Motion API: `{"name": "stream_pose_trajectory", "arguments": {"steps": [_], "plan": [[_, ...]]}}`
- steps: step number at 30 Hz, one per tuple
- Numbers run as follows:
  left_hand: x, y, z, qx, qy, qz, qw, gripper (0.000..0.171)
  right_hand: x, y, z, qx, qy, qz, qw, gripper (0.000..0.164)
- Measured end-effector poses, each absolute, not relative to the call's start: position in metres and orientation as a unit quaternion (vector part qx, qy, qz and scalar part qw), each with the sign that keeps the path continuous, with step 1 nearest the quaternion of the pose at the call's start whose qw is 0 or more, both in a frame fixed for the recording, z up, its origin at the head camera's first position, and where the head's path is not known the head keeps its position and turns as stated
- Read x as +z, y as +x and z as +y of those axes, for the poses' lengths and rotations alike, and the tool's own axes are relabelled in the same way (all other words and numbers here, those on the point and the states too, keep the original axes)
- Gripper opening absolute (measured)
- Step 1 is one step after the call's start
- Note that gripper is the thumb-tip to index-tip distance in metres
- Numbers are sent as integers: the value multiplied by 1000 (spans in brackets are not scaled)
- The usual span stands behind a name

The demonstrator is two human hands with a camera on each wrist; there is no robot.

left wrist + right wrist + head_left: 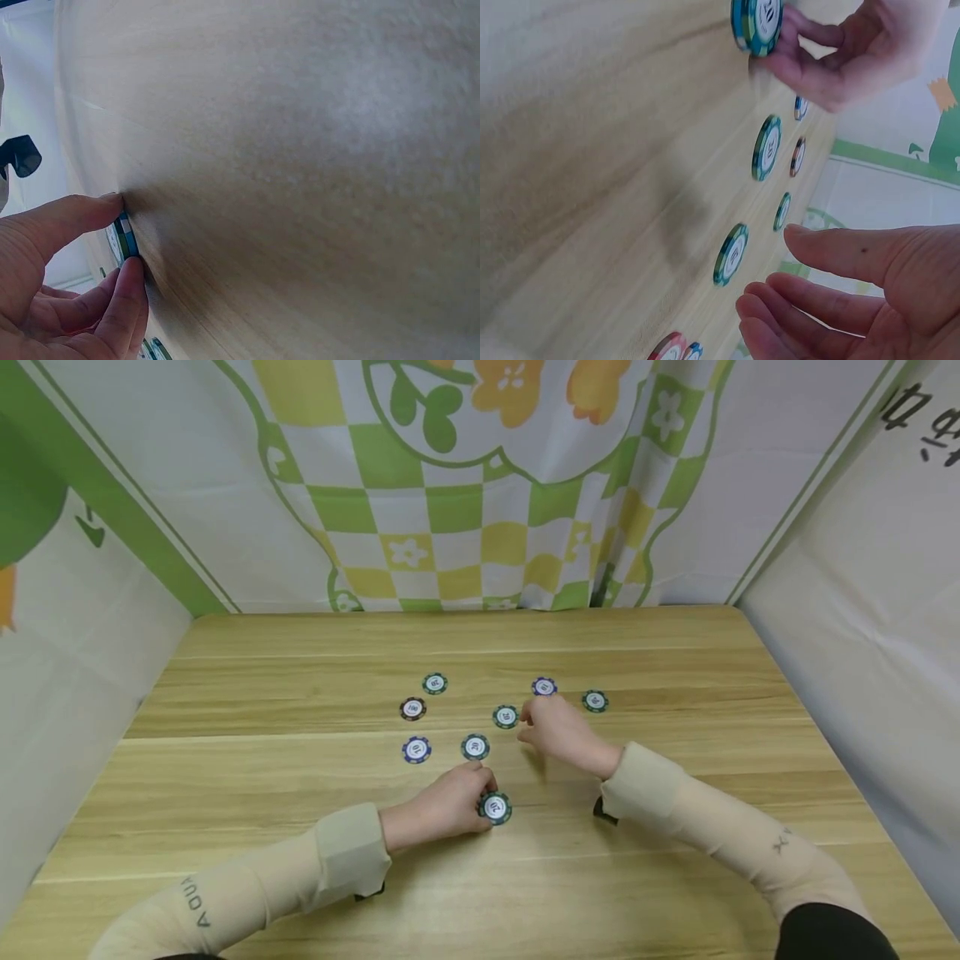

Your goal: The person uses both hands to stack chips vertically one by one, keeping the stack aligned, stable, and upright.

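My left hand (444, 803) pinches a green poker chip (495, 808) marked 20 between thumb and fingers, low over the wood. In the left wrist view the chip (125, 238) appears edge-on between thumb tip and fingertips. My right hand (564, 735) hovers above the table with thumb and fingers apart and nothing between them. Close to its fingertips lies a green chip (506, 717); a blue chip (544, 686) is just beyond the knuckles. Another green chip (475, 747) lies just past the left fingers. A red chip (667, 347) in the right wrist view is hidden from the head view.
Left of the hands lie a blue chip (416, 749), a dark red chip (412, 708) and a green chip (435, 683). One more green chip (596, 701) is on the right. The wooden table (262, 693) ends at a checked curtain (450, 527), with white cloth on both sides.
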State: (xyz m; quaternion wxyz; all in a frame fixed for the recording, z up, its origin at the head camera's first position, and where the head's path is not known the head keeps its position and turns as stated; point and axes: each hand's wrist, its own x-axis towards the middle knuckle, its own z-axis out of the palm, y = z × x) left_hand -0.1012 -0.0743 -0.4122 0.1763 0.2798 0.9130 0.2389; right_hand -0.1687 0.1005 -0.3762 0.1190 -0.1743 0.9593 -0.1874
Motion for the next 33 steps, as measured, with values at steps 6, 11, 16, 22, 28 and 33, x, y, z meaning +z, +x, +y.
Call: {"name": "stream_pose_trajectory", "arguments": {"steps": [6,11,16,22,28,33], "plan": [[-411,-101,-75,238,279,913,177,33,-377,-177,98,-202,-162,958,126,29],[-411,-102,-75,238,280,914,174,32,-376,-184,94,-188,-163,961,122,28],[-411,-102,-74,238,284,912,176,32,-380,-191,89,-179,-144,963,138,32],[-412,-102,-75,241,284,911,177,32,-386,-199,84,-194,-116,961,162,34],[-413,-102,-74,239,282,912,178,33,-393,-206,80,-210,-104,956,174,41],[-412,-101,-74,241,286,911,173,33,-395,-210,79,-210,-96,955,184,42]]}}
